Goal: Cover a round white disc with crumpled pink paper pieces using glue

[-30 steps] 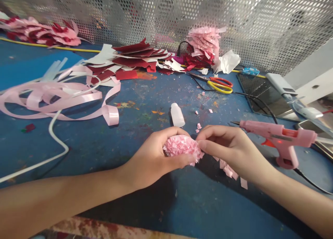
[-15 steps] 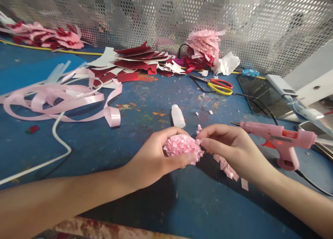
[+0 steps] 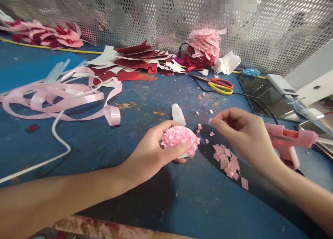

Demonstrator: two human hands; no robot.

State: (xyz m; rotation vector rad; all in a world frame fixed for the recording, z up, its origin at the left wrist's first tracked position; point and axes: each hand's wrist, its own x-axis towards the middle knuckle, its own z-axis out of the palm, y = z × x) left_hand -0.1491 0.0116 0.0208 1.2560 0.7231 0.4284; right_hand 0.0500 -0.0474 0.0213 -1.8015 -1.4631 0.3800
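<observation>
My left hand (image 3: 162,145) is closed around a rounded form covered in ruffled pink bits (image 3: 179,136), its thumb lying across the front. Some smooth white surface shows at its lower edge. Off to the right and raised, my right hand (image 3: 234,128) pinches a tiny pink scrap (image 3: 211,120) between thumb and fingertips. Below that hand lies a loose pile of pink squares (image 3: 227,161). Several crumpled pink bits (image 3: 199,127) are scattered between the hands. Just behind the left hand, a small white bottle (image 3: 178,114) lies on the blue table.
A pink glue gun (image 3: 291,135), its red light on, sits partly behind my right hand. Scissors (image 3: 220,85) lie farther back. Pink ribbon (image 3: 111,116) and a white cable (image 3: 61,138) spread at left. Red and white sheets (image 3: 137,58) are heaped by the perforated metal panel (image 3: 156,20).
My right hand has moved away from the pink form, up and to the right, holding a scrap. It now covers the glue gun's nozzle, and the pile of squares shows more fully.
</observation>
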